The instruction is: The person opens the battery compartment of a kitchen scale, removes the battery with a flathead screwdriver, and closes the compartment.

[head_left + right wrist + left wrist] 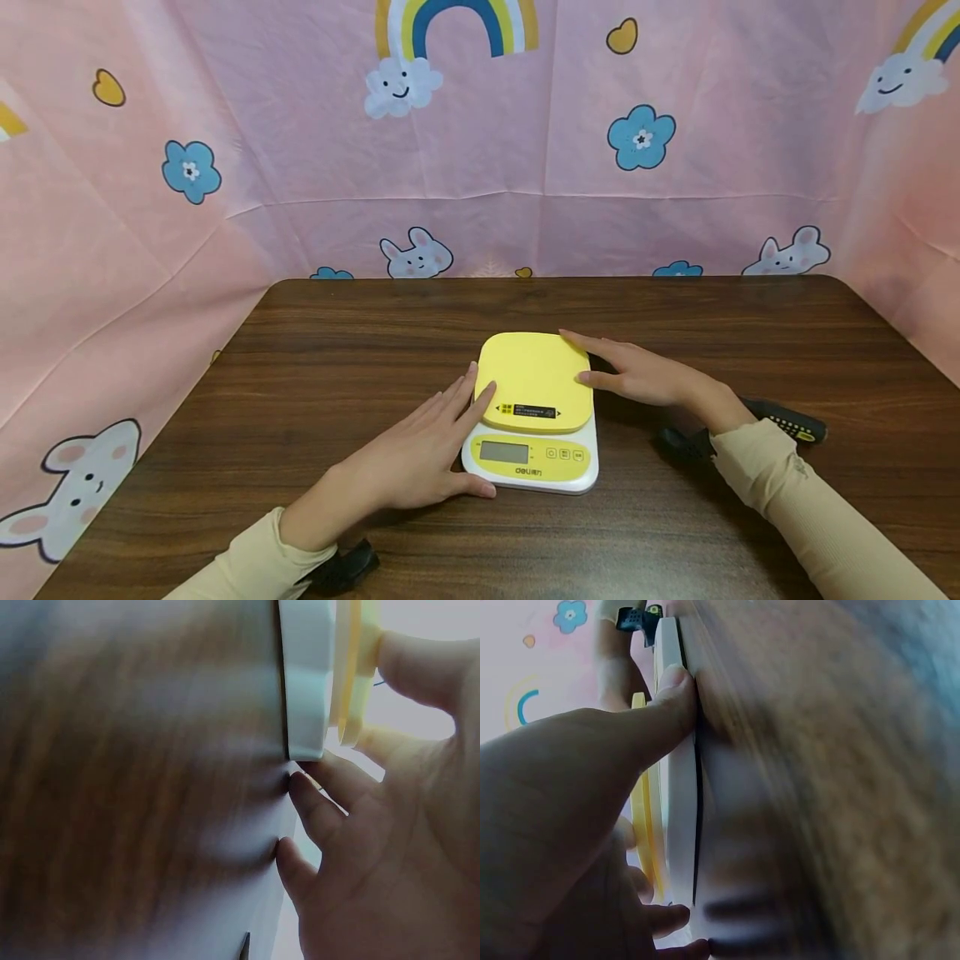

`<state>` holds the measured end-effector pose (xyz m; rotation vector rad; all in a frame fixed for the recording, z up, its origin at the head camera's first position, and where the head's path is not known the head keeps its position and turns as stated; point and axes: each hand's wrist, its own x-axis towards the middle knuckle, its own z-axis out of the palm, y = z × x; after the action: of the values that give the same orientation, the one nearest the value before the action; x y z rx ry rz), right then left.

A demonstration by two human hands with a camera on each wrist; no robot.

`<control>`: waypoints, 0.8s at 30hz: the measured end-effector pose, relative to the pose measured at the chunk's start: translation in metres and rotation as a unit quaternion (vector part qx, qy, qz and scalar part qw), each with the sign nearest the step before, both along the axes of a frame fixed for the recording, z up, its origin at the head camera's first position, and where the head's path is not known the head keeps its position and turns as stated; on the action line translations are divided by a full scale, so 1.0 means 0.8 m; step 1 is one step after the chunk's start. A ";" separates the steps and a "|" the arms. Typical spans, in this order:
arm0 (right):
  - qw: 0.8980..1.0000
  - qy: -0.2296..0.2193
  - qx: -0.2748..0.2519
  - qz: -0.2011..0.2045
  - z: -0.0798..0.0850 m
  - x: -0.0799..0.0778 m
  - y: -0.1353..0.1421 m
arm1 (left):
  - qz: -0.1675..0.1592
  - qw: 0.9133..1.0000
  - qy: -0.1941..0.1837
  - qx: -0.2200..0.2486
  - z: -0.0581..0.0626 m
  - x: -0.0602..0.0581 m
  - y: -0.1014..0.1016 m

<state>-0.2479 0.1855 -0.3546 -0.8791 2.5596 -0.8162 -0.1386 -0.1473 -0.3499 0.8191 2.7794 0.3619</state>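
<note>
A kitchen scale (pixel 534 383) with a yellow weighing plate and a white body lies flat on the table, its display and buttons toward me. Along its left side rests my left hand (pixel 412 450), fingers extended, index fingertip over the plate's edge and thumb by the front left corner. In the left wrist view that thumb (pixel 673 694) lies against the white side of the scale. My right hand (pixel 637 371) is at the back right, its thumb touching the plate's right edge. Its fingers (pixel 315 806) spread around the far corner, fingertips low near the tabletop.
Dark wood-grain table (pixel 360 350) surrounds the scale. A pink patterned cloth (pixel 495 158) hangs behind and at both sides. Black devices show at the left wrist (pixel 343 567) and beside the right wrist (pixel 787 421).
</note>
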 end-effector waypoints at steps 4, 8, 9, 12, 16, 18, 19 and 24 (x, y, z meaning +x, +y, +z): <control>1.000 0.002 0.002 -0.002 0.000 0.002 0.001 | -0.005 1.000 -0.003 -0.001 0.001 -0.001 -0.001; 1.000 0.000 0.007 -0.007 0.000 0.005 0.002 | -0.011 1.000 0.000 -0.005 0.001 -0.002 -0.003; 1.000 0.000 0.007 -0.008 0.000 0.005 0.002 | -0.012 1.000 0.002 -0.007 0.001 -0.002 -0.004; 1.000 0.001 0.008 -0.012 0.000 0.008 0.003 | -0.013 1.000 0.005 -0.014 0.001 -0.004 -0.006; 1.000 0.004 0.012 -0.019 0.000 0.013 0.003 | -0.022 1.000 0.008 -0.016 0.000 -0.007 -0.009; 1.000 0.006 0.016 -0.023 0.001 0.016 0.004 | -0.028 0.999 0.009 -0.017 0.000 -0.009 -0.010; 1.000 0.008 0.018 -0.024 0.002 0.018 0.004 | -0.029 0.999 0.010 -0.017 0.001 -0.009 -0.011; 0.999 0.019 0.031 -0.031 0.004 0.024 0.008 | -0.036 0.999 0.014 -0.018 0.002 -0.014 -0.015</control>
<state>-0.2289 0.1920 -0.3512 -0.8090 2.6423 -0.7382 -0.1495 -0.1593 -0.3484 0.9189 2.7647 0.2888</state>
